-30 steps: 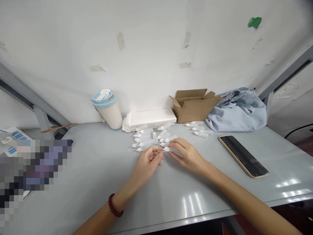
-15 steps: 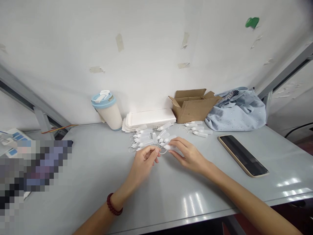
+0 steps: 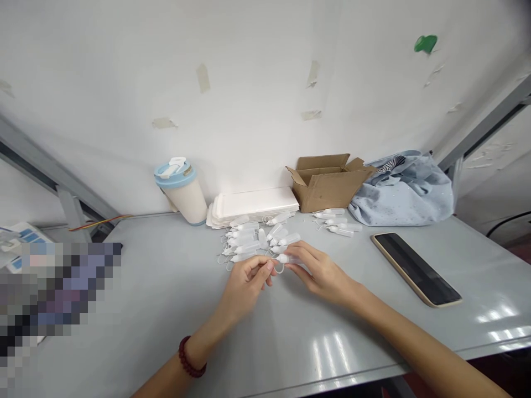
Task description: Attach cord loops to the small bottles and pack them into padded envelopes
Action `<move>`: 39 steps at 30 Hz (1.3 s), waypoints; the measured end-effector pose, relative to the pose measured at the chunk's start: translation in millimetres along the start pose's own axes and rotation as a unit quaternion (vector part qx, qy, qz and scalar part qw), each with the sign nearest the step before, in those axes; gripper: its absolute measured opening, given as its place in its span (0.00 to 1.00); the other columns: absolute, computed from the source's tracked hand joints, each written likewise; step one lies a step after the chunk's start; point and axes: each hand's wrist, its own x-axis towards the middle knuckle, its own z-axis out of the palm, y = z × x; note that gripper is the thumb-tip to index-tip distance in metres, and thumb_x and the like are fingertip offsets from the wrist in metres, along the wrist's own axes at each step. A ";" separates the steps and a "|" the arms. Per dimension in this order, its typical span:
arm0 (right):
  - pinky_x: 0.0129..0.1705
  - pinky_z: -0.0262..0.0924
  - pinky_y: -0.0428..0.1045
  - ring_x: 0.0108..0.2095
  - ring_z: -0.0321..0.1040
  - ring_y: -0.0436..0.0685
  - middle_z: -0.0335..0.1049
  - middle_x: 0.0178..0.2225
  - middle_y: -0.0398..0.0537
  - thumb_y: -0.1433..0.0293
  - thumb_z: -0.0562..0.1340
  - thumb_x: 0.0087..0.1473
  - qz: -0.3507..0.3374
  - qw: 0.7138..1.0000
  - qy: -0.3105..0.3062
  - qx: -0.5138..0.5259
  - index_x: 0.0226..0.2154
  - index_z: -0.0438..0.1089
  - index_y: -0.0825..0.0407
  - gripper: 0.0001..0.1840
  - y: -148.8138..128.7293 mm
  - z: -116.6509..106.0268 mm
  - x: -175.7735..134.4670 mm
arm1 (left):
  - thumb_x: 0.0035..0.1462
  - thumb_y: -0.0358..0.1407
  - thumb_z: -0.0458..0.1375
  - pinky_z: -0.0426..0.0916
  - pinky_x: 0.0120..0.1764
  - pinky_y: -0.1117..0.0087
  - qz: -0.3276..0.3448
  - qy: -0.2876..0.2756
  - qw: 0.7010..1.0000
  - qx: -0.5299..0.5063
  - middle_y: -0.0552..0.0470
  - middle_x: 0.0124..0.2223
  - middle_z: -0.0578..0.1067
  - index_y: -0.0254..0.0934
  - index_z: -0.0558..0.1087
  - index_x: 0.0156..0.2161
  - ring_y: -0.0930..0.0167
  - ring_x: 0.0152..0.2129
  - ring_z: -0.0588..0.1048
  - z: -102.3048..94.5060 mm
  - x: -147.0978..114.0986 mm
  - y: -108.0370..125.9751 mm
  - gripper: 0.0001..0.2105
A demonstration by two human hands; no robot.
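Note:
My right hand (image 3: 321, 272) holds a small translucent dropper bottle (image 3: 286, 258) by its body, between thumb and fingers, with its white neck pointing left. From the neck a thin white cap strap (image 3: 279, 269) curves over to my left hand (image 3: 251, 279). The left thumb and forefinger pinch together at the strap's end; what exactly sits between the fingertips is too small to make out. Just beyond both hands lies a loose pile of similar dropper bottles (image 3: 244, 241), their straps dangling. A few more bottles (image 3: 338, 221) rest farther right.
Behind the pile is a stack of white flat cartons (image 3: 255, 202). An open cardboard box (image 3: 332, 188), a blue cloth bag (image 3: 406, 193) and a blue-lidded tumbler (image 3: 185, 193) stand along the wall. A phone (image 3: 415, 268) lies right on the grey table (image 3: 145, 309).
The view has tilted slightly upward, so everything sits a little lower. Both hands stay close together; the left fingertips have come nearer the bottle's neck.

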 end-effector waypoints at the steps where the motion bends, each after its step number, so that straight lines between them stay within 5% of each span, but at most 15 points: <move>1: 0.38 0.66 0.52 0.39 0.66 0.57 0.66 0.38 0.54 0.74 0.53 0.59 -0.003 1.000 0.001 0.000 0.47 0.59 0.53 0.12 -0.3 -0.2 0.1 | 0.56 0.42 0.52 0.62 0.27 0.73 0.001 0.000 1.000 -0.002 0.53 0.26 0.71 0.36 0.73 0.33 0.74 0.22 0.68 0.0 0.0 0.4 0.13; 17: 0.37 0.66 0.50 0.39 0.66 0.56 0.66 0.38 0.53 0.77 0.51 0.59 -0.017 1.000 -0.003 -0.006 0.44 0.61 0.52 0.11 -1.7 -3.0 0.9 | 0.58 0.41 0.50 0.63 0.28 0.73 0.029 -0.016 0.999 0.038 0.52 0.29 0.72 0.37 0.74 0.34 0.73 0.23 0.69 -0.5 -0.7 -4.5 0.13; 23: 0.37 0.66 0.50 0.37 0.65 0.55 0.65 0.37 0.54 0.78 0.50 0.58 -0.034 0.999 -0.015 -0.020 0.41 0.62 0.53 0.11 -1.7 -2.3 0.0 | 0.58 0.37 0.49 0.61 0.27 0.73 0.085 -0.013 0.986 0.146 0.53 0.25 0.71 0.37 0.74 0.28 0.72 0.22 0.68 0.3 -2.6 -4.3 0.13; 33: 0.36 0.65 0.50 0.36 0.64 0.55 0.65 0.36 0.53 0.79 0.50 0.57 -0.024 1.000 0.000 -0.015 0.38 0.62 0.52 0.10 -7.0 3.5 -1.0 | 0.58 0.37 0.48 0.60 0.26 0.73 0.102 -0.003 0.983 0.155 0.53 0.22 0.69 0.38 0.69 0.23 0.72 0.21 0.67 5.7 -4.9 -6.0 0.15; 39: 0.37 0.65 0.51 0.38 0.65 0.57 0.66 0.37 0.54 0.76 0.51 0.59 -0.027 0.999 0.024 -0.039 0.41 0.61 0.52 0.08 -3.2 3.6 -0.7 | 0.58 0.36 0.50 0.61 0.26 0.73 0.098 0.011 0.983 0.154 0.53 0.25 0.72 0.39 0.74 0.33 0.71 0.23 0.69 4.2 -3.4 -2.7 0.10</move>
